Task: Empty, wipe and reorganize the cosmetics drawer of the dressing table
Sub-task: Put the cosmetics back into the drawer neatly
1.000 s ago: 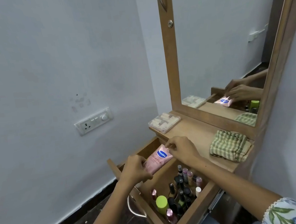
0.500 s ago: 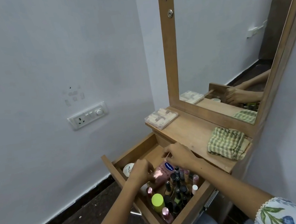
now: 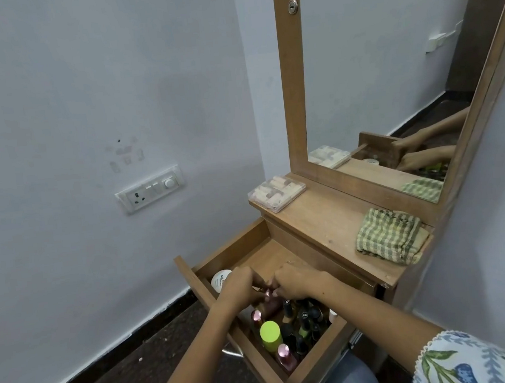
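Both hands are down in the open drawer (image 3: 229,250) of the dressing bench (image 3: 325,211), meeting over the cosmetics. The left hand (image 3: 239,283) has its fingers curled down onto a pink tube (image 3: 269,302), and the right hand (image 3: 295,283) pinches at the same tube from the other side; most of the tube is hidden beneath them, so only a shiny pink patch peeks out between the fingers. Just beyond the left hand, a round white jar (image 3: 220,280) sits in the drawer's far left corner. Nearer the camera, a cluster of small dark nail-polish bottles (image 3: 305,320) stands upright, with a lime-green capped bottle (image 3: 270,334) and a pink-capped bottle (image 3: 284,356) at the near edge. Up on the bench top, a clear compartment box (image 3: 277,192) rests at the left end, and a folded green checked cloth (image 3: 388,236) lies at the right end, below the mirror (image 3: 372,69).
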The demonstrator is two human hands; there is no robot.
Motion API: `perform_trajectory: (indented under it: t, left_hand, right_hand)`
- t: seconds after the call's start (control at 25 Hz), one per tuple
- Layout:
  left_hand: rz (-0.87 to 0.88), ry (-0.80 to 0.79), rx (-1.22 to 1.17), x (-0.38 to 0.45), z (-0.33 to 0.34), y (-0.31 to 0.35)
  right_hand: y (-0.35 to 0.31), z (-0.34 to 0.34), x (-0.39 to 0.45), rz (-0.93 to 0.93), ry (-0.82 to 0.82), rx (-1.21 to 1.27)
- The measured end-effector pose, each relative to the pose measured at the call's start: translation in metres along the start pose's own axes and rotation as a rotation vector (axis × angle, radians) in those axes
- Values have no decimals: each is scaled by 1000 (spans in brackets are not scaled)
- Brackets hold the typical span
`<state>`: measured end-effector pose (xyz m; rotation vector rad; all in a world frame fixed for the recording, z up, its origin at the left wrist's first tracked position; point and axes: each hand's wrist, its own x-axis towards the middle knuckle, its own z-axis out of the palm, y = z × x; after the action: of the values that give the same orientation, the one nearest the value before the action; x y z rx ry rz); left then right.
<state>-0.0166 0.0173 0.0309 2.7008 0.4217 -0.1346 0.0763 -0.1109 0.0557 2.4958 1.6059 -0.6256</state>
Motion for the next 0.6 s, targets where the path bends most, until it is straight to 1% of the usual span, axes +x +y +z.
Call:
perform_trajectory:
  t: [0.08,0.16,0.28,0.32,0.36,0.44,0.52,0.6]
  left_hand:
    - [0,-4,2,-1,-3,2]
    - [-4,85,9,-3,-14,7]
    - [45,356,6,4,-31,15]
    - [79,420,14,12,-36,19]
    - [104,449,45,21,-40,23]
    - [116,439,141,45,-47,32]
    - [78,380,235,68,-50,39]
    - [34,337,249,88,-52,44]
  right_hand:
    - [2,-3,-4,-7,14,59]
    - [8,-11,-12,-24,120,107]
    - [20,-22,-21,-62,435,132]
    - [26,-26,-22,-66,542,144]
    - [31,-29,-23,-58,634,146]
    - [43,-37,-23,-9,749,128]
    - [55,-42,-24,45,778,125]
    - [63,-42,-25,75,774,116]
